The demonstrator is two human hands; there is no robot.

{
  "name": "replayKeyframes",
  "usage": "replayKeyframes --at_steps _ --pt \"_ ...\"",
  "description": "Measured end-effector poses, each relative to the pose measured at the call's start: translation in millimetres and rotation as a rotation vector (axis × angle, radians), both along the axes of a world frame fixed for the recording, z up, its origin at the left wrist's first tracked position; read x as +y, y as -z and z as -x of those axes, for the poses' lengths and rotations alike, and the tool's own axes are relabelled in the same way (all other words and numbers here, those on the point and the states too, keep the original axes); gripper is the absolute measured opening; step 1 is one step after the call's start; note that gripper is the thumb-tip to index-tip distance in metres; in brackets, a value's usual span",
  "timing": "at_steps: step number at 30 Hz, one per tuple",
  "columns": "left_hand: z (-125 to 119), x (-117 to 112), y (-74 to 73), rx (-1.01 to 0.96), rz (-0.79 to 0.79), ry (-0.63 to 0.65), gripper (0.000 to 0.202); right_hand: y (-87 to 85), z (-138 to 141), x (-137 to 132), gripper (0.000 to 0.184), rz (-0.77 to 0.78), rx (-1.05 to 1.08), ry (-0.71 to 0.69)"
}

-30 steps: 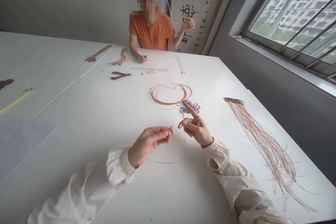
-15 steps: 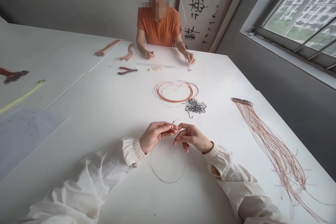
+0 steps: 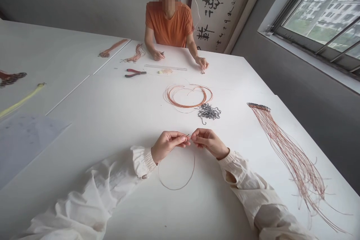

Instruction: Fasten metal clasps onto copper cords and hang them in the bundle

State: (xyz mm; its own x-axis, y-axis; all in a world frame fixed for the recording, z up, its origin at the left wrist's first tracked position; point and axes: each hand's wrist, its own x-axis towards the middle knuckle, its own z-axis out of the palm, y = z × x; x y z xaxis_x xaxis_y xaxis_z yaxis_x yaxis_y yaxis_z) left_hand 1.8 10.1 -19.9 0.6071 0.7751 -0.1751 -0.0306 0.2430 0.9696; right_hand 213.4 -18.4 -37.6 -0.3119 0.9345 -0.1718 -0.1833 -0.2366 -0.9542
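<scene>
My left hand [image 3: 168, 146] pinches a small dark fish hook [image 3: 188, 135] between thumb and fingers, with its tip poking out toward the right. Close beside it, my right hand [image 3: 209, 143] has its thumb and fingertips pressed together on the thin fishing line at the hook. The reddish line [image 3: 176, 189] hangs below both hands in a wide loop over the white table. Just beyond my hands lie a heap of dark fish hooks [image 3: 209, 112] and a coil of orange line [image 3: 182, 105]. My fingers hide most of the held hook.
A bundle of hooks tied to long lines [image 3: 289, 153] lies on the right. Across the table [image 3: 112, 101] sits a person in an orange shirt [image 3: 170, 26], hands on the tabletop. Pliers [image 3: 135, 72], a ruler [image 3: 165, 67] and other tied bundles lie further off.
My right hand's fingers have closed into a pinch at the hook. The hanging loop has become narrower and shifted slightly left. The other person's hand at the right has lowered a little.
</scene>
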Motion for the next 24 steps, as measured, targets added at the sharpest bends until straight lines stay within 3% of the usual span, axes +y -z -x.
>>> replayKeyframes --at_steps 2,4,11,24 --pt "0.1 -1.0 5.4 0.092 -0.033 0.014 0.030 -3.5 -3.2 1.7 0.023 -0.081 -0.064 0.136" --pt "0.0 -2.1 11.0 0.172 -0.052 0.055 0.032 -7.7 -3.8 1.6 0.023 -0.144 -0.145 0.187" --pt "-1.7 -3.4 16.7 0.226 -0.088 0.070 0.032 -3.6 3.6 -2.8 0.025 -0.262 -0.390 0.025" --pt "2.5 1.2 13.4 0.212 -0.048 0.133 0.036 -1.2 -2.7 -0.6 0.024 -0.304 -0.458 -0.052"
